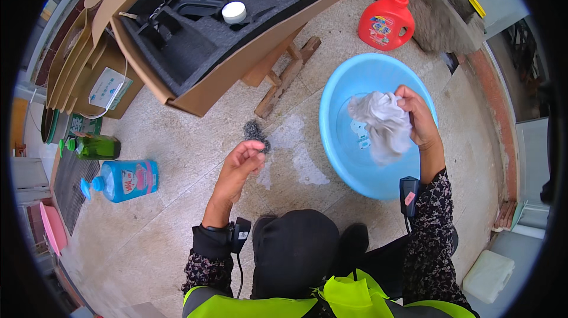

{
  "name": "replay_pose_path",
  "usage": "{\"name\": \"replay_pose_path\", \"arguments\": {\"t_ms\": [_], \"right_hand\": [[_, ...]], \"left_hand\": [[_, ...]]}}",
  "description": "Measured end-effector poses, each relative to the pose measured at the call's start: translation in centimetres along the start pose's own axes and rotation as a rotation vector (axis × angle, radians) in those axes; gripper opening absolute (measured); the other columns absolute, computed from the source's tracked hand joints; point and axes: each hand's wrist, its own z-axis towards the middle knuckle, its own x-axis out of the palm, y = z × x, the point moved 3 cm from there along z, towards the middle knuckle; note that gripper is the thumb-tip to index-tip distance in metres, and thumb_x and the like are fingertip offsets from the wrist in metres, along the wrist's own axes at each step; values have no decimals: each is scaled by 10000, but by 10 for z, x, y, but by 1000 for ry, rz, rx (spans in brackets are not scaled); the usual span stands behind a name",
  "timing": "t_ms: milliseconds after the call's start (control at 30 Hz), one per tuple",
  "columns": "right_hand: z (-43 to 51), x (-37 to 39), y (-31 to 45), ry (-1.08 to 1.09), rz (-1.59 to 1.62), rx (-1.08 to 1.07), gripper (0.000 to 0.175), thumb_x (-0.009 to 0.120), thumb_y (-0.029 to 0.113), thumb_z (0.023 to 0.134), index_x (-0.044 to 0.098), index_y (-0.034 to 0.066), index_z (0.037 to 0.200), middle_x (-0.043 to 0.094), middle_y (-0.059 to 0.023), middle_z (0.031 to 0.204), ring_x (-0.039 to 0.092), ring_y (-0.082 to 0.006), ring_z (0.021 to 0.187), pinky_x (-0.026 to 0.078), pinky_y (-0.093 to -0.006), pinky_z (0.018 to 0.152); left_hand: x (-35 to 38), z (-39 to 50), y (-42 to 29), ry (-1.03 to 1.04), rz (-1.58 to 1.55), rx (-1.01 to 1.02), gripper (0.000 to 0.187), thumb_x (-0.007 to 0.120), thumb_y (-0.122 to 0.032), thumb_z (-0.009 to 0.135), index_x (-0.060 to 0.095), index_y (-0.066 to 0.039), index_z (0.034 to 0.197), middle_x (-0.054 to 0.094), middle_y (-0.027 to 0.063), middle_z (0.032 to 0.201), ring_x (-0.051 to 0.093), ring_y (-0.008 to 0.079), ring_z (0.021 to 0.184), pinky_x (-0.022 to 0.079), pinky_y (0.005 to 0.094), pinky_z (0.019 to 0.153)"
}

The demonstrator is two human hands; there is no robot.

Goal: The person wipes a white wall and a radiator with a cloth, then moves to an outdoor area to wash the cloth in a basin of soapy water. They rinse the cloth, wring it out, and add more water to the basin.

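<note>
My right hand [419, 118] grips a bunched white cloth [385, 122] by its upper right edge, in front of a round light-blue plastic basin [333, 140]. The cloth is crumpled and its lower part is blurred. On the left, my left hand [241, 167] has curled fingers beside a dark grey wire scourer [253, 130]. The fingertips overlap the scourer's lower end; whether they pinch it or only pass above it cannot be told. Pale wet patches of suds [310, 169] spread over the tiled floor between my hand and the basin.
An open cardboard box [248, 56] with black foam rests on a wooden support [288, 78]. A red detergent jug [384, 20] stands behind the basin. Left are a blue pump bottle [131, 180], a green pump bottle [97, 146] and a pink basin [53, 229]. A whitish plastic container [488, 276] sits lower right.
</note>
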Motion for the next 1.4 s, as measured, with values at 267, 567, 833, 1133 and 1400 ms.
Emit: {"name": "replay_pose_path", "arguments": {"t_ms": [267, 567, 833, 1133, 1400], "right_hand": [[-18, 162, -2, 590, -26, 14, 137, 569, 115, 797, 497, 52, 895, 513, 22, 834, 474, -45, 787, 396, -208, 686], [-13, 295, -80, 720, 46, 179, 560, 507, 117, 795, 253, 73, 1293, 425, -102, 1180, 420, -184, 1073, 356, -308, 880], [-6, 364, -139, 547, 363, 609, 412, 363, 73, 831, 341, 28, 1241, 522, -92, 1038, 509, -144, 940, 426, -286, 809], [56, 430, -114, 589, 285, 492, 358, 315, 286, 914, 398, 39, 1159, 515, -122, 1097, 553, -186, 940, 451, -325, 813], [33, 486, -107, 926, 301, 584, 365, 380, 109, 891, 349, 30, 1246, 527, -80, 1083, 540, -128, 939, 449, -269, 798]], "left_hand": [[25, -35, -30, 266, 92, 198, 438, 599, -47, 762, 443, -28, 1170, 527, 35, 1075, 518, 120, 943, 413, 251, 810], [-72, -92, -22, -258, -165, 284, 285, 614, -48, 749, 499, -31, 1009, 567, 25, 911, 533, 79, 815, 432, 226, 713], [-136, -173, -51, -544, 477, 311, 290, 606, -65, 753, 502, -7, 1017, 554, 45, 931, 516, 94, 837, 417, 221, 685], [-234, -195, -116, -1272, 486, 626, 366, 504, -271, 858, 498, -49, 1149, 507, 78, 1089, 486, 140, 939, 403, 271, 772], [-265, -170, -147, -755, 619, 330, 384, 388, -330, 893, 559, -35, 1069, 568, 75, 1031, 478, 177, 1026, 357, 290, 874]]}}
